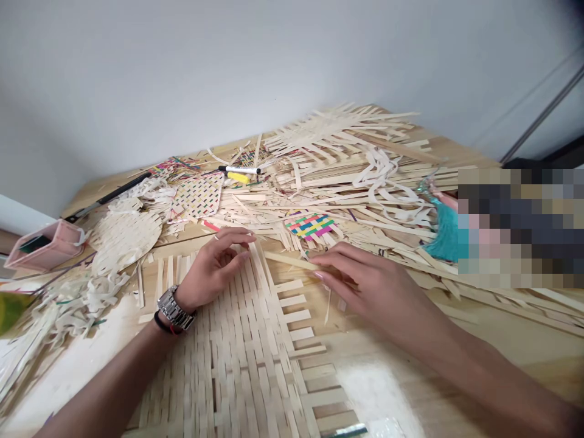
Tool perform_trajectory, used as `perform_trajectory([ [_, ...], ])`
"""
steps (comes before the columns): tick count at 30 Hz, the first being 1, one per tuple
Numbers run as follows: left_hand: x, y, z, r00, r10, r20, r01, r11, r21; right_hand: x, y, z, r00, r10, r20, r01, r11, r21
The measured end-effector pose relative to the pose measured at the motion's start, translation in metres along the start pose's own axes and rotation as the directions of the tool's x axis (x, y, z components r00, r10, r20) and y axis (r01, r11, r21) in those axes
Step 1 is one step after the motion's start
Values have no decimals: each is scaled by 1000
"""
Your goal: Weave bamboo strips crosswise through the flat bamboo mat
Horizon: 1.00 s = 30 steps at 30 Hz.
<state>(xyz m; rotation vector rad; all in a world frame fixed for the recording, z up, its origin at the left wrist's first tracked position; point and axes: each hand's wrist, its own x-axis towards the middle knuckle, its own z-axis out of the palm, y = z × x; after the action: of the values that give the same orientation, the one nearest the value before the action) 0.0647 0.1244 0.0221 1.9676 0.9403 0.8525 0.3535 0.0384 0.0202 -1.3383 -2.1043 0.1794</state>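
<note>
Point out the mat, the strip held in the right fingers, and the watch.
Mat [237, 356], head view: middle of its weave.
Strip [291, 261], head view: its exposed length.
Watch [174, 308], head view: its metal band.

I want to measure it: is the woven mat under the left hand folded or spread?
Spread: the visible part of the woven mat lies flat on the table, strip ends sticking out along its right edge.

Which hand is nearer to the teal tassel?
Right. The right hand, holding a pale strip, is left of the teal tassel; the left hand, over the woven mat, is farther left.
</note>
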Motion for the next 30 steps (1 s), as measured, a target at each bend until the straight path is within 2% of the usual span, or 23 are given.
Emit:
perform_trajectory([
  [10,-1,0,-1,998,33,60,-39,993,114,0,1,1,1000,13,9,-13,1000,2],
  [16,-3,3,-2,988,37,147,-64,981,183,0,0,0,1000,8,24,-8,1000,-9],
  [24,-4,3,2,990,33,138,-68,964,256,1,0,0,999,18,27,-18,1000,8],
  [30,-5,5,3,992,-9,124,-28,954,298,0,0,1,1000,17,16,-17,1000,5],
])
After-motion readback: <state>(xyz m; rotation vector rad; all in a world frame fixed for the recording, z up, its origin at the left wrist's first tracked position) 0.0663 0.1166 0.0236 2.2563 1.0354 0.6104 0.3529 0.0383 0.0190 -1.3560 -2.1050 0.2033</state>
